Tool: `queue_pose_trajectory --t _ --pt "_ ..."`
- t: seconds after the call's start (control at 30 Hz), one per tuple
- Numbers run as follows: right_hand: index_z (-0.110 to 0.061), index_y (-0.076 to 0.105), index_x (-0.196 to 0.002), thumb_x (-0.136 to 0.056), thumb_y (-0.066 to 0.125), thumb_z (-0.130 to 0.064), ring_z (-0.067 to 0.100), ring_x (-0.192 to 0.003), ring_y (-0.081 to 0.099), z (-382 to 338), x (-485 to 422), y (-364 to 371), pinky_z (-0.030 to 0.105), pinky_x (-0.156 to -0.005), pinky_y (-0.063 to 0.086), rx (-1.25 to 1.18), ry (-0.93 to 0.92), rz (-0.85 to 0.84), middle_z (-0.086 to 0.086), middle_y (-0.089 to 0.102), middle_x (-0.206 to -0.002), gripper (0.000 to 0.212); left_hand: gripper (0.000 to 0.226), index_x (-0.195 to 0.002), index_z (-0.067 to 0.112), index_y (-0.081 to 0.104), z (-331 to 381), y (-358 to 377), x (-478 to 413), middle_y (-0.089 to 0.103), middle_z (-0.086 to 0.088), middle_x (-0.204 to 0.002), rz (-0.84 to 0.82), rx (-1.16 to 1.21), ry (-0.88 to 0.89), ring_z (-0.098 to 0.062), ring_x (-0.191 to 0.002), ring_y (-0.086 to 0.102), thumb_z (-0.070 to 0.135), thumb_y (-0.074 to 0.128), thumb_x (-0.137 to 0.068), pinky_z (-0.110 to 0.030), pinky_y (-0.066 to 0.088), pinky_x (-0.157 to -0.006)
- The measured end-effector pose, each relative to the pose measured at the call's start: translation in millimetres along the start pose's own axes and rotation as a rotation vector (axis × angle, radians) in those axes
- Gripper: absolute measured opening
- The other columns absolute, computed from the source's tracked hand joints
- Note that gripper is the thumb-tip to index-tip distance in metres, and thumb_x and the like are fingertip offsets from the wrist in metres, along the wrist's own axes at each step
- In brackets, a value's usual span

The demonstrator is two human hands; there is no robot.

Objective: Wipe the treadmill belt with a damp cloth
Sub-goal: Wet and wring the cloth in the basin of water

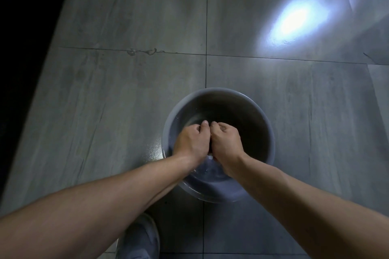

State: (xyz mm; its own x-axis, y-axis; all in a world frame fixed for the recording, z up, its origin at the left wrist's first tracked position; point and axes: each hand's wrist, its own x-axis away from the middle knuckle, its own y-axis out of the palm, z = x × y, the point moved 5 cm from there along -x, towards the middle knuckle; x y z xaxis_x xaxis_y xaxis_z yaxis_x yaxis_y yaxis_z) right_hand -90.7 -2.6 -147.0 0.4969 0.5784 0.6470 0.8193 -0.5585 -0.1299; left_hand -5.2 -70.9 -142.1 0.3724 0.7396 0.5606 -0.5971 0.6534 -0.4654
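Forearms [88, 214] bare | left hand [189, 143], right hand [227, 143] grip cloth [210, 155] | over bucket [219, 90]

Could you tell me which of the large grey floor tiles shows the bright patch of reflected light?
The far-right grey floor tile, beyond the round grey bucket: the white glare lies on it alone, while the other tiles look evenly dull.

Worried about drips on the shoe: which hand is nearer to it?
Left. The left hand, gripping the cloth over the bucket, is up and right of the grey shoe; the right hand, also gripping it, is farther right.
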Motion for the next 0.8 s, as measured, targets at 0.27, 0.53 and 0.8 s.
queue_pose_trajectory --t 0.27,0.53,0.8 --pt "-0.008 0.066 -0.091 -0.107 0.045 -0.035 0.018 -0.056 0.063 1 1 -2 0.030 -0.046 0.049 0.058 0.040 -0.062 0.011 0.066 -0.070 0.038 0.057 -0.087 0.013 0.068 -15 -3 -7 0.070 -0.007 -0.091 -0.038 0.027 -0.038 -0.030 -0.091 0.067 0.057 0.037 -0.104 -0.039 0.058 -0.079" --pt "0.002 0.065 -0.097 -0.108 0.045 -0.033 0.016 -0.051 0.054 -1 2 -13 0.024 -0.041 0.040 0.054 0.031 -0.031 0.011 0.059 -0.064 0.042 0.064 -0.105 0.002 0.075 3 5 -9 0.072 -0.019 -0.109 -0.038 -0.009 -0.002 -0.035 -0.106 0.064 0.044 0.028 -0.110 -0.039 0.049 -0.092" --pt "0.006 0.060 -0.092 -0.108 0.041 -0.025 0.027 -0.064 0.054 -4 6 -14 0.037 -0.056 0.048 0.146 -0.043 -0.014 0.014 0.058 -0.073 0.040 0.056 -0.102 0.006 0.072 -5 5 -7 0.060 -0.002 -0.086 0.011 0.031 -0.069 -0.018 -0.086 0.053 0.042 0.030 -0.111 -0.026 0.035 -0.075"
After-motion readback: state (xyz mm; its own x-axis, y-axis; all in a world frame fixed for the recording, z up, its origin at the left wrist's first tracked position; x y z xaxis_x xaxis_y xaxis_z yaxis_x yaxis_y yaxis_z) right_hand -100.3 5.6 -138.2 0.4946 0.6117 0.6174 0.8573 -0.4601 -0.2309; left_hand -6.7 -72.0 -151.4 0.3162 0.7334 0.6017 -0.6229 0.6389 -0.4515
